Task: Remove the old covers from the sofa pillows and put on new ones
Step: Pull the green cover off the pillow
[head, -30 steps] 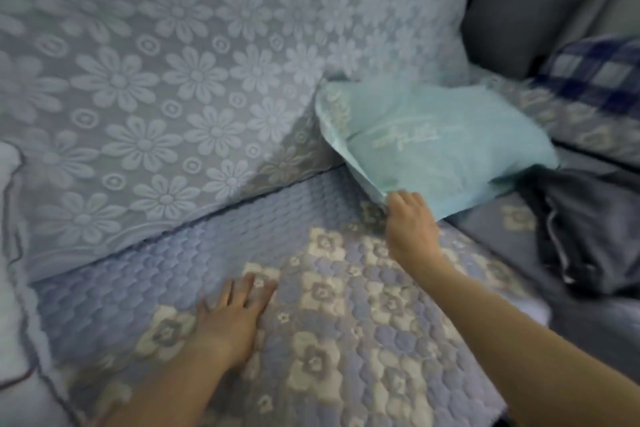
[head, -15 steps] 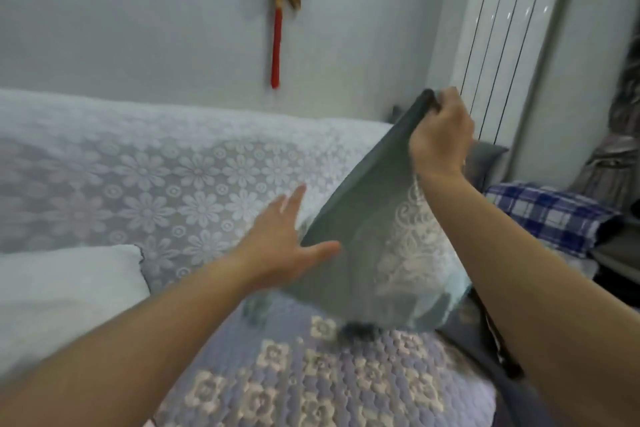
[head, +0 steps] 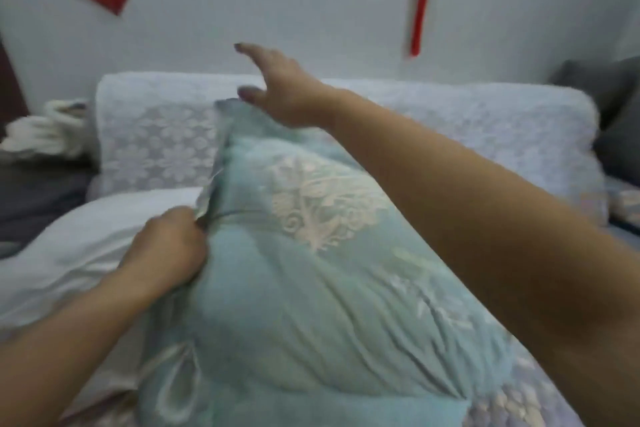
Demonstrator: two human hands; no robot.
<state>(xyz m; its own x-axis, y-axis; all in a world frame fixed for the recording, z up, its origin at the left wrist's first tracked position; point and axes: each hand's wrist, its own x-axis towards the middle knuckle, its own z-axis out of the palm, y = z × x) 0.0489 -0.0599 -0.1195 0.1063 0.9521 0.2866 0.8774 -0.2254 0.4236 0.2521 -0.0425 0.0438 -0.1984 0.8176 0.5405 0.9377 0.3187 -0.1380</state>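
Pinching left hand (head: 166,250) on the left edge of teal pillow (head: 311,288), fingers curled round the fabric at the seam; pillow bulging rightward and toward camera from that grip, lying on sofa (head: 467,135); right hand (head: 277,94) spread flat, fingers straight, above the pillow's top corner, contact unclear; white pillow (head: 86,236) just left, behind the gripping hand.

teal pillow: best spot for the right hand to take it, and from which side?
Probably the top corner of the teal pillow, coming from above. That corner is a thin flap of cover jutting up just under the open right hand, easy to pinch. The body is plump and rounded, poor for one grip. The left hand already pinches the left edge seam, so a top hold would spread the cover.
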